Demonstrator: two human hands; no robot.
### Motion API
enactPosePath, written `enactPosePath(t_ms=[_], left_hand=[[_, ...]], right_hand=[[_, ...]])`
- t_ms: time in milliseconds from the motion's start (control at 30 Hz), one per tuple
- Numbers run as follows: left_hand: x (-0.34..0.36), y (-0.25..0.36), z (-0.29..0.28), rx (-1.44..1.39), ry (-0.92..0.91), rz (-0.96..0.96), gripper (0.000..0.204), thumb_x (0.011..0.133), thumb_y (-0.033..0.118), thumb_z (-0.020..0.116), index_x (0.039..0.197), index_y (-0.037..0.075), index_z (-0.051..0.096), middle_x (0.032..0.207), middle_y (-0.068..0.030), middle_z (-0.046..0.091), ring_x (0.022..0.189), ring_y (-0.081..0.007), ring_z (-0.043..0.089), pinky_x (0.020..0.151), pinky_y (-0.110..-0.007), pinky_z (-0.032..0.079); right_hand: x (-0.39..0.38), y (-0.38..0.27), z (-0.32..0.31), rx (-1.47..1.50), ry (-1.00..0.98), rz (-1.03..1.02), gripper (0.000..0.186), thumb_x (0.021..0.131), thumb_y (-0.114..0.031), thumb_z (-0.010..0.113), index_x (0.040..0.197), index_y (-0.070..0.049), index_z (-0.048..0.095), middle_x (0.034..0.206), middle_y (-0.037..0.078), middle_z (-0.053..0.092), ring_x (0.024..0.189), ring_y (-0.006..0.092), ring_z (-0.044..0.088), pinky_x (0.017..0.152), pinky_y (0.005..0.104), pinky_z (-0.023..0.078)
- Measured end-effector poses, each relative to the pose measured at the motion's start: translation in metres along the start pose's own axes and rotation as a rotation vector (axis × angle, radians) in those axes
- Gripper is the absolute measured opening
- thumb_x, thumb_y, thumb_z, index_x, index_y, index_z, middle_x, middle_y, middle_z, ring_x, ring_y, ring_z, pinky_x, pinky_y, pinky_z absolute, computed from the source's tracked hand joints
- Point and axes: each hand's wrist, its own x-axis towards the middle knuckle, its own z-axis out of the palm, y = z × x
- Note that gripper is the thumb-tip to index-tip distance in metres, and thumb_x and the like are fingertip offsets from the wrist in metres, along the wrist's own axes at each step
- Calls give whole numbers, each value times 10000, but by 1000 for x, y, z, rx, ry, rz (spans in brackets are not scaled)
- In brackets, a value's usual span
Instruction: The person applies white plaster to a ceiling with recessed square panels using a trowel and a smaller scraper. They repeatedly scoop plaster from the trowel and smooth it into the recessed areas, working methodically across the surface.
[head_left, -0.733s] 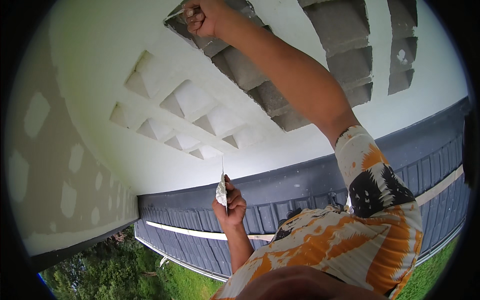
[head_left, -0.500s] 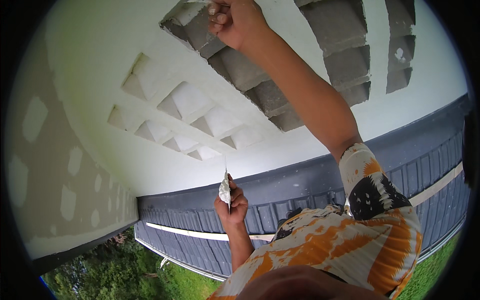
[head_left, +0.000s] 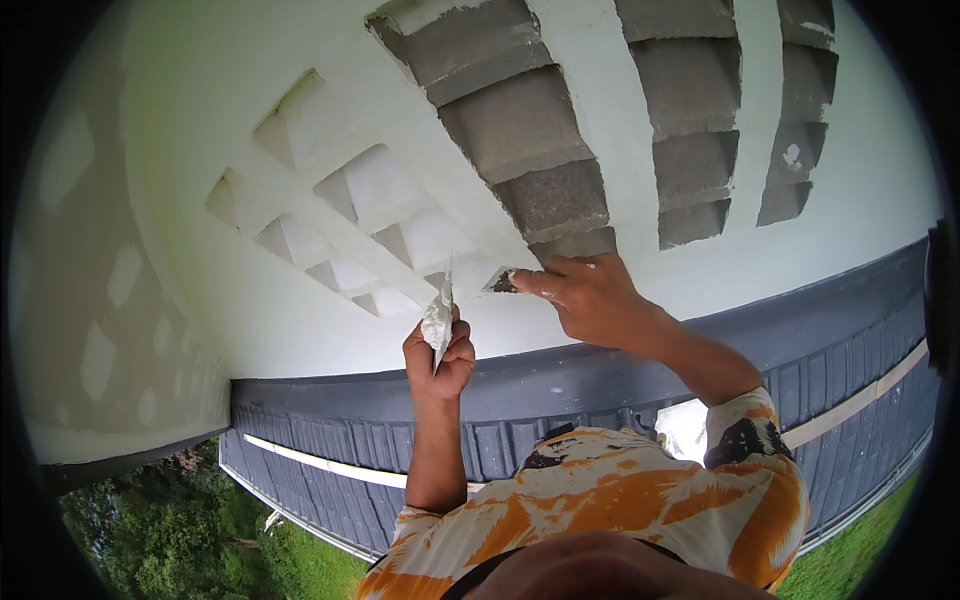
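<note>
My left hand [head_left: 437, 365] is closed round a thin flat tool, seen edge-on, which carries a lump of white paste [head_left: 436, 323]. My right hand [head_left: 597, 302] grips a small triangular metal scraper [head_left: 501, 280], its blade just right of the loaded tool; whether the two touch I cannot tell. Both hands are raised below a white plastered ceiling [head_left: 310, 340]. In it are several smooth white recesses [head_left: 376, 183] on the left and rows of rough grey recesses [head_left: 510, 120] with ragged edges in the middle and right.
A patched grey-beige board [head_left: 85, 290] is at the left. Dark grey roof tiles [head_left: 850, 450] with a pale strip [head_left: 330, 457] run below the ceiling. A white object [head_left: 680, 428] lies behind my right arm. Trees [head_left: 160, 525] and grass [head_left: 310, 560] are at the lower left.
My right hand has come down from the upper grey recesses to beside the tool in my left hand. My left hand has risen slightly and shifted left in the picture.
</note>
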Motion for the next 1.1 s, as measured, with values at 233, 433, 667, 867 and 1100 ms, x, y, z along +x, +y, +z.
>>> enactPosePath(t_ms=[233, 433, 667, 867, 1100], left_hand=[[0, 22, 42, 400, 18, 635, 265, 957, 92, 514, 1173, -50, 574, 1105, -140, 659, 912, -235, 684, 796, -362, 576], [-3, 31, 43, 530, 37, 861, 176, 930, 76, 563, 1073, -19, 598, 952, -98, 672, 812, -171, 673, 718, -303, 560], [-1, 46, 22, 624, 30, 820, 144, 934, 58, 579, 1054, -19, 598, 950, -85, 671, 795, -141, 646, 737, -284, 537], [1, 58, 5, 639, -56, 675, 183, 937, 62, 580, 1090, -36, 603, 964, -87, 673, 796, -145, 644, 745, -289, 532], [12, 72, -14, 544, 21, 683, 147, 934, 53, 576, 1051, -26, 615, 948, -78, 670, 785, -139, 637, 724, -287, 523]], right_hand=[[19, -15, -37, 244, -53, 245, 290, 858, -11, 631, 1127, -97, 694, 943, 85, 714, 763, 251, 696, 674, 360, 556], [33, -47, -32, -9, -43, 20, 355, 777, 40, 645, 1074, -138, 724, 795, 19, 628, 612, 198, 618, 505, 318, 488], [60, -59, -5, -204, -21, -90, 440, 711, 31, 652, 1093, -178, 710, 744, 10, 562, 562, 193, 590, 483, 328, 467], [94, -51, 21, -267, -220, -93, 449, 720, 49, 595, 1083, -185, 718, 784, 26, 614, 609, 224, 618, 524, 367, 459], [96, -57, 22, -85, -334, -86, 426, 712, 41, 616, 1059, -178, 731, 786, 40, 639, 655, 219, 637, 567, 361, 463]])
